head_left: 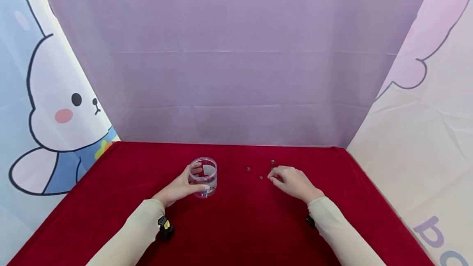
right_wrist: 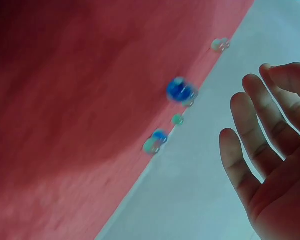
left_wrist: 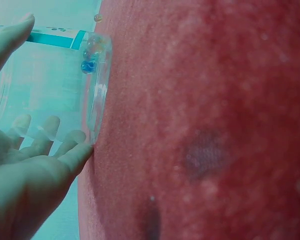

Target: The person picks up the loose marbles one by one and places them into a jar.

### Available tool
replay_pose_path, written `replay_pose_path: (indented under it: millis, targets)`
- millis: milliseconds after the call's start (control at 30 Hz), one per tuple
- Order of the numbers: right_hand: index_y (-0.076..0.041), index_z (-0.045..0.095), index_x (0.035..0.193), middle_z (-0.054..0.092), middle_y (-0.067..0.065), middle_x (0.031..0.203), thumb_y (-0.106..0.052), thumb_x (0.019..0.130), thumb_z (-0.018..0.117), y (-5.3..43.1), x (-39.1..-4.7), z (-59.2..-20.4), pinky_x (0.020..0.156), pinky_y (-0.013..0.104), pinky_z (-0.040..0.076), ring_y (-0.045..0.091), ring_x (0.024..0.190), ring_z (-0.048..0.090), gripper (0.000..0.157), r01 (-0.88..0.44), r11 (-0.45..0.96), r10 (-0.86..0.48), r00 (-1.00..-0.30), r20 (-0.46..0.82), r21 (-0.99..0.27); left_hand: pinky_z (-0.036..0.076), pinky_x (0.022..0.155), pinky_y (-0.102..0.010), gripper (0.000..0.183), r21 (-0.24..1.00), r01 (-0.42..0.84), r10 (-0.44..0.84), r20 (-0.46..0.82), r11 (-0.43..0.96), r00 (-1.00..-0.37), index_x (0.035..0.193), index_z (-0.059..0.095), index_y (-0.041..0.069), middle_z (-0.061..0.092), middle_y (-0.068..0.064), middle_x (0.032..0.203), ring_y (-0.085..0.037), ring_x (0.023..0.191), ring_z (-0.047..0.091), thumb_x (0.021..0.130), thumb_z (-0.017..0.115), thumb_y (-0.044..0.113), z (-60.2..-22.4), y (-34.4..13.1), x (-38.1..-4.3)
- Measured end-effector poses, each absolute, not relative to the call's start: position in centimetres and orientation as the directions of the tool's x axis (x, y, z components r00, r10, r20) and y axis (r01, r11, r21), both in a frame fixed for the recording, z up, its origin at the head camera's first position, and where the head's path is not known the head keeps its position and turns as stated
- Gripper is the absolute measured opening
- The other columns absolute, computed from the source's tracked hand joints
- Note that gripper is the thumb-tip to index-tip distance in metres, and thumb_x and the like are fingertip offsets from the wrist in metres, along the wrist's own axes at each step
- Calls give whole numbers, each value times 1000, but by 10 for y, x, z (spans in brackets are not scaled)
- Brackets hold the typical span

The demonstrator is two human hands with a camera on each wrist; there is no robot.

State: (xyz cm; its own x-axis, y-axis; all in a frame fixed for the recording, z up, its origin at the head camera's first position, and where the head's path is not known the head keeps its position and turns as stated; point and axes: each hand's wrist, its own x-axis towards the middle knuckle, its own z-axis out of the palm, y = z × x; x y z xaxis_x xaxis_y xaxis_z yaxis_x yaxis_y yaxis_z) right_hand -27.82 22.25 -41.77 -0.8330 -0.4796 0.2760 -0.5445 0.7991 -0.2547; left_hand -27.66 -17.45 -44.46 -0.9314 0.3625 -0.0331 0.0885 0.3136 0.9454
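Note:
A clear plastic jar (head_left: pixel 212 182) with a printed label and no lid on its mouth stands upright on the red cloth. My left hand (head_left: pixel 179 187) grips its side, thumb in front and fingers round the back. A blue marble (left_wrist: pixel 88 66) and some paler ones show at the jar's base, in it or seen through it. To the right, my right hand (head_left: pixel 293 180) hovers over a few small marbles (head_left: pixel 260 177), fingers loosely bent. Its palm is bare in the right wrist view, where a blue marble (right_wrist: pixel 179 90) and a green marble (right_wrist: pixel 177 119) lie on the cloth beyond the fingertips.
Red cloth (head_left: pixel 229 225) covers the table. One marble (head_left: pixel 248 168) lies between the jar and the right hand, another marble (head_left: pixel 272 161) just behind that hand. A purple curtain (head_left: pixel 236 60) closes the back, with printed cloth panels (head_left: pixel 425 143) at both sides.

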Motion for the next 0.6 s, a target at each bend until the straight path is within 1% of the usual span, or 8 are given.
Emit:
replay_pose_path:
  millis: [300, 467, 600]
  targets:
    - [-17, 74, 104, 65, -12, 92, -18, 93, 73, 243, -278, -418, 61, 25, 48, 2, 72, 53, 11, -501, 826, -450, -862, 232, -258, 40, 106, -56, 97, 945, 84, 357, -37, 317, -933, 156, 17, 14, 26, -15, 158, -37, 138, 33, 86, 81, 33, -444, -174, -275]
    - [-19, 74, 101, 64, -14, 90, -18, 92, 74, 249, -276, -419, 65, 27, 49, 3, 75, 54, 9, -488, 834, -440, -869, 224, -256, 39, 107, -57, 97, 943, 86, 354, -36, 323, -935, 156, 17, 14, 27, -14, 158, -36, 138, 33, 86, 81, 33, -443, -174, -275]
    - [-21, 74, 100, 64, -15, 91, -18, 91, 75, 253, -276, -423, 67, 28, 51, 5, 78, 56, 10, -471, 842, -426, -880, 211, -262, 39, 107, -56, 96, 942, 88, 355, -35, 324, -934, 156, 17, 13, 27, -14, 158, -36, 138, 33, 86, 81, 33, -443, -174, -275]
